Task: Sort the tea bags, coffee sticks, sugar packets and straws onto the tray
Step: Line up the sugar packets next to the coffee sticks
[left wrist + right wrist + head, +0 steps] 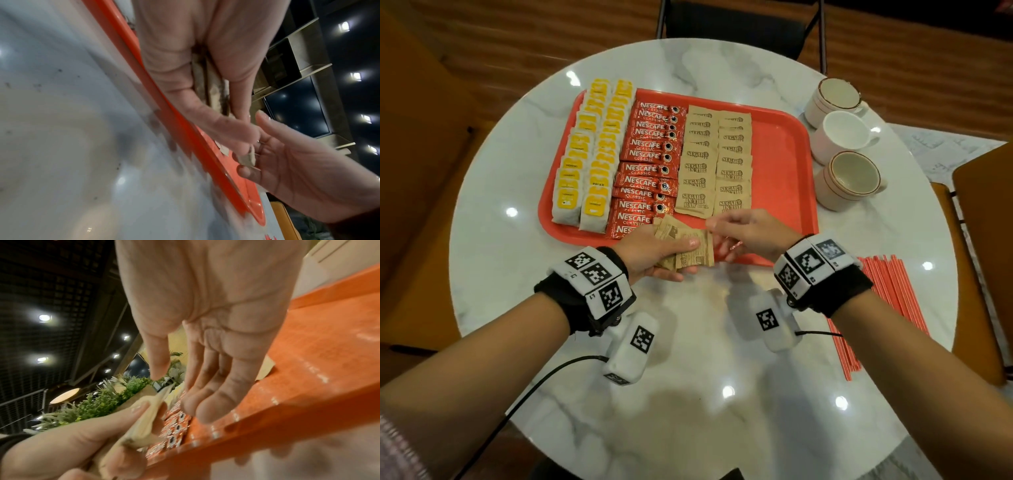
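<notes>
Gripping sugar packets (685, 248), left hand (654, 253) half hides them; right hand (750, 233) spread, empty

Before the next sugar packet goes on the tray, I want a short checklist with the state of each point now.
1. Left hand grips the stack of sugar packets: ok.
2. Right hand is free to take one packet; its fingers are relaxed and hold nothing: ok.
3. Room at the near end of the sugar columns on the tray: ok, bare red surface shows there.
4. How many packets remain in the stack: cannot tell.
5. Straws are on the tray: not ok, they lie on the table at the right.
6. Cups stand clear of the tray: ok.
</notes>
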